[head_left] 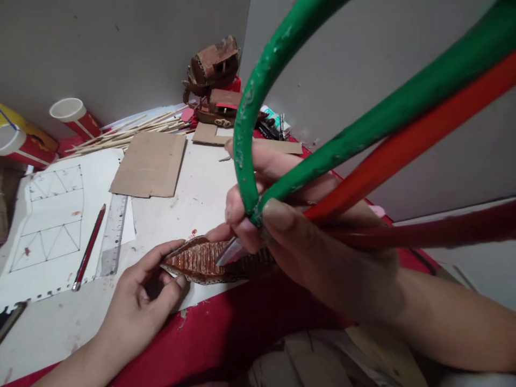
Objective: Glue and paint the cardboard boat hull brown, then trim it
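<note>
A small brown model boat hull (201, 257), with corrugated cardboard edges and a reddish ribbed floor, rests at the front of the white work surface. My left hand (147, 293) grips its pointed left end between thumb and fingers. Above the hull, my right hand (298, 231) is closed on scissors (288, 185) with large green and red handles, which loom close to the camera. Their grey tip (231, 252) points down into the hull, over the ribbed floor. Whether it touches the floor I cannot tell. My right hand hides the hull's right end.
Left lie a paper with truss drawings (52, 215), a red-black pencil (89, 247) and a clear ruler (113, 236). Behind are a cardboard square (149, 164), thin sticks (133, 129), red-white cups (76, 115) and brown model boats (213, 64) against the grey wall.
</note>
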A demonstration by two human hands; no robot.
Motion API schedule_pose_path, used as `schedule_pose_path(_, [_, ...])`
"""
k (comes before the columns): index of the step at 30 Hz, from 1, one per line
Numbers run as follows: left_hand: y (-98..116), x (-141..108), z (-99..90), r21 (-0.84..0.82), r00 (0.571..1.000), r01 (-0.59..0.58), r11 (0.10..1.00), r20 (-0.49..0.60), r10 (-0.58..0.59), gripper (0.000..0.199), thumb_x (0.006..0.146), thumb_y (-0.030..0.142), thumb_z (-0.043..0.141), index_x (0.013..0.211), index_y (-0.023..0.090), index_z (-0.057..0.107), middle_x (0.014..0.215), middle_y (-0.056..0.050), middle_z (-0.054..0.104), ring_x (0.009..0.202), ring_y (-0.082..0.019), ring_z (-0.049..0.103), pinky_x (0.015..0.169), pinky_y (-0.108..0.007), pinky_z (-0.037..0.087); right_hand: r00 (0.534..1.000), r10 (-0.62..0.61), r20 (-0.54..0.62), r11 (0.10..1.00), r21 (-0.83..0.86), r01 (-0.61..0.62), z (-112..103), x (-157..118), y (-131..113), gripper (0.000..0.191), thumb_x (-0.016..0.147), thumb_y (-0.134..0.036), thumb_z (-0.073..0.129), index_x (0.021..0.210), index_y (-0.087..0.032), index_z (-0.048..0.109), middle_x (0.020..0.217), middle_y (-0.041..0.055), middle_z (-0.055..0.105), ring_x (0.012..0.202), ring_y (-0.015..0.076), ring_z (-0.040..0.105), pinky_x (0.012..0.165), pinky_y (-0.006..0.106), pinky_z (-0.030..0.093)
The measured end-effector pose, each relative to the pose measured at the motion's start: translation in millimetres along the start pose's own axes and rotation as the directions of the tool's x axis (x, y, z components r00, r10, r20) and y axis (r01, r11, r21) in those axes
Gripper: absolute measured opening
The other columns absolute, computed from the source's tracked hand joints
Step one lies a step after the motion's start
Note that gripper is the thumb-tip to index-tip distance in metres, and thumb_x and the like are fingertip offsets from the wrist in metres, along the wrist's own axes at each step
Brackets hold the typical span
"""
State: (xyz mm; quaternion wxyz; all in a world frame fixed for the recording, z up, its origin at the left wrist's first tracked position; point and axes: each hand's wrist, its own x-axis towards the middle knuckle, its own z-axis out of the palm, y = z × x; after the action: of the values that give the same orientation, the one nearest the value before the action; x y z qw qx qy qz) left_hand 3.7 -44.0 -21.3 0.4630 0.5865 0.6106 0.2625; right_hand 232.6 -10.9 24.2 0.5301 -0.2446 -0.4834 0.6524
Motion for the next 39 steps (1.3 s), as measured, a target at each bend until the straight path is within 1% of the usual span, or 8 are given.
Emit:
schedule_pose_path(6, [-2.4,0.3,-0.3,0.032,1.000,-0.009,0.999,-0.004,0.010,0.044,0.083,0.035,0.066,0.125,0.022,0.063,0.074,-0.001,0.067,0.074,-0.019,0.066,0.062,-0.024,0.054,0.993,0.050,0.106,0.966,-0.256,-0.021,-5.2,0.7,8.0,0.025,0.098,-0.027,0.055,0.120,-0.023,0.064,0.090,0.0015,0.062,0.076,0.0128,0.059,0.074,0.028,0.055])
schedule_pose_path(9, [-3.0,0.6,0.9,0.036,1.000,-0.016,0.999,-0.016,0.017,0.045,0.081,0.034,0.067,0.124,0.022,0.064,0.079,-0.002,0.071,0.068,-0.017,0.065,0.060,-0.024,0.054,0.992,-0.009,0.126,0.957,-0.287,0.045,-5.7,2.2,14.2,0.035,0.098,-0.026,0.053,0.132,-0.029,0.059,0.091,0.0010,0.061,0.070,0.0120,0.057,0.065,0.027,0.053])
schedule_pose_path(14, [3.3,1.8,3.0,0.042,0.998,-0.015,0.999,-0.066,0.018,0.044,0.076,0.035,0.068,0.118,0.020,0.067,0.078,-0.004,0.072,0.069,-0.019,0.066,0.058,-0.025,0.054,0.994,0.017,0.108,0.950,-0.312,0.017,-6.6,3.4,12.8,0.036,0.098,-0.023,0.053,0.134,-0.024,0.059,0.089,0.0010,0.058,0.075,0.0116,0.058,0.077,0.028,0.055])
schedule_pose_path(21, [3.6,0.4,0.8,0.065,0.999,-0.020,0.998,-0.041,0.023,0.045,0.079,0.035,0.066,0.122,0.021,0.066,0.069,0.000,0.066,0.077,-0.022,0.068,0.062,-0.027,0.054,0.999,0.000,0.049,0.995,-0.100,0.005,-5.5,0.8,2.6,0.038,0.097,-0.029,0.058,0.135,-0.026,0.056,0.095,0.0013,0.060,0.076,0.0125,0.057,0.084,0.034,0.057])
schedule_pose_path(26, [0.3,0.4,0.2,0.076,0.998,-0.042,0.996,-0.036,0.045,0.044,0.080,0.033,0.066,0.123,0.022,0.065,0.081,-0.002,0.072,0.080,-0.021,0.069,0.064,-0.027,0.055,0.994,0.022,0.106,0.980,-0.197,-0.001,-5.4,1.2,12.5,0.036,0.097,-0.026,0.057,0.133,-0.027,0.059,0.093,0.0013,0.059,0.073,0.0115,0.056,0.076,0.028,0.056])
schedule_pose_path(32, [-3.1,0.3,-1.5,0.129,0.997,-0.064,0.990,-0.025,0.068,0.041,0.084,0.034,0.064,0.124,0.024,0.064,0.081,-0.001,0.072,0.087,-0.023,0.070,0.066,-0.025,0.055,0.998,0.032,0.058,0.996,-0.081,-0.028,-8.5,4.8,21.4,0.039,0.096,-0.026,0.058,0.135,-0.021,0.055,0.095,0.0016,0.061,0.076,0.0104,0.064,0.070,0.024,0.057])
schedule_pose_path(36, [-4.0,0.4,-2.7,0.130,0.998,-0.064,0.989,-0.015,0.066,0.042,0.086,0.037,0.064,0.126,0.026,0.063,0.085,0.000,0.072,0.090,-0.022,0.069,0.065,-0.023,0.054,0.999,0.000,0.049,1.000,-0.021,0.001,-8.7,5.1,2.7,0.026,0.095,-0.022,0.058,0.120,-0.024,0.063,0.092,-0.0010,0.059,0.076,0.0097,0.061,0.076,0.026,0.059])
schedule_pose_path(39, [-1.9,-0.8,0.0,0.102,0.999,-0.036,0.994,-0.030,0.039,0.041,0.086,0.038,0.065,0.125,0.027,0.063,0.094,0.000,0.074,0.088,-0.020,0.068,0.066,-0.021,0.053,0.996,0.020,0.082,0.993,-0.118,-0.011,-13.5,2.9,2.8,0.011,0.095,-0.019,0.057,0.101,-0.020,0.066,0.092,-0.0004,0.059,0.076,0.0095,0.060,0.072,0.024,0.056])
